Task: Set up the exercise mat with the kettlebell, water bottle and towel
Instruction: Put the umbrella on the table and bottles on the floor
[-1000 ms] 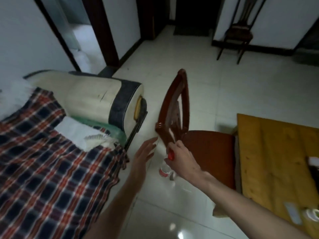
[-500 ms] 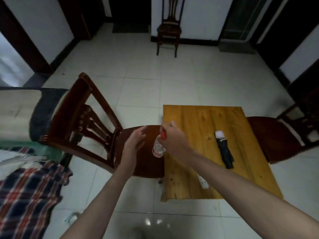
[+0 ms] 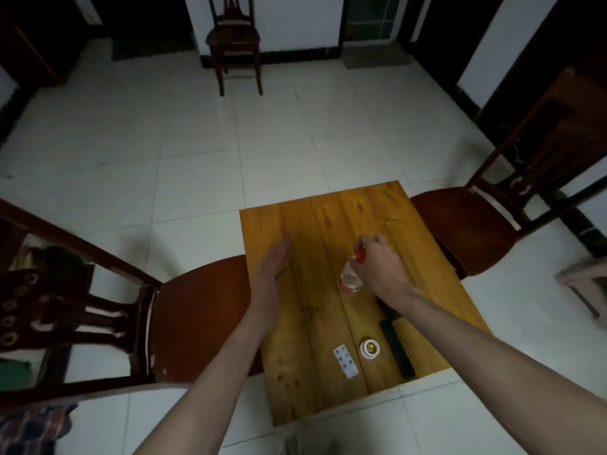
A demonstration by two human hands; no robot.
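My right hand (image 3: 381, 269) grips a clear water bottle (image 3: 348, 281) by its red-capped neck; the bottle hangs over the low yellow wooden table (image 3: 295, 356). A red and white label wraps the bottle's body. My left hand (image 3: 275, 264) is held flat with fingers together and holds nothing, a little left of the bottle above the table. No mat, kettlebell or towel shows in this view.
On the table lie a folded black umbrella (image 3: 395, 346), a small white remote (image 3: 345, 361) and a white round lid (image 3: 370, 348). Dark wooden chairs stand at the left (image 3: 184, 323), at the right (image 3: 476, 231) and by the far wall (image 3: 235, 44). White tiled floor surrounds them.
The view has swung right, from the plaid-covered couch to the table. My right hand carried the bottle from beside the left chair to over the table, and my left hand moved along.
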